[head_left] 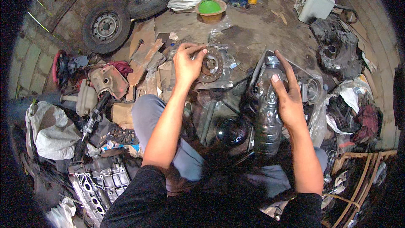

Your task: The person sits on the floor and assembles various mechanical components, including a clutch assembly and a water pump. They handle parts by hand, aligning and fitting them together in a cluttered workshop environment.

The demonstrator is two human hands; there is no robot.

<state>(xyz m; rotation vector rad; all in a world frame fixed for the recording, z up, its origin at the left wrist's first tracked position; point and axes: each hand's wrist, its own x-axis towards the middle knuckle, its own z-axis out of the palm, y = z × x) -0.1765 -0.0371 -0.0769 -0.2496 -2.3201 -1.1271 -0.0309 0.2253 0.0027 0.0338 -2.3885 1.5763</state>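
My right hand (289,103) grips a clear, ribbed plastic bottle (268,120) with dark contents or a dark background showing through it. The bottle stands roughly upright, its neck pointing away from me; thumb and forefinger lie along its upper part. My left hand (187,65) is closed in a pinch, thumb against the fingers, over the edge of a round toothed metal disc (212,65). Whatever sits between those fingertips is too small to make out. Under the disc is a flat greasy sheet (217,83). A dark, shiny round bowl (232,131) lies between my knees.
Two tyres (105,27) lean at the back left. A brown basin (211,16) with a green basket in it stands at the far side. Engine parts (99,185) and a white sack (55,131) crowd my left; a transmission housing (337,50) and a grey-white container (314,1) are on the right.
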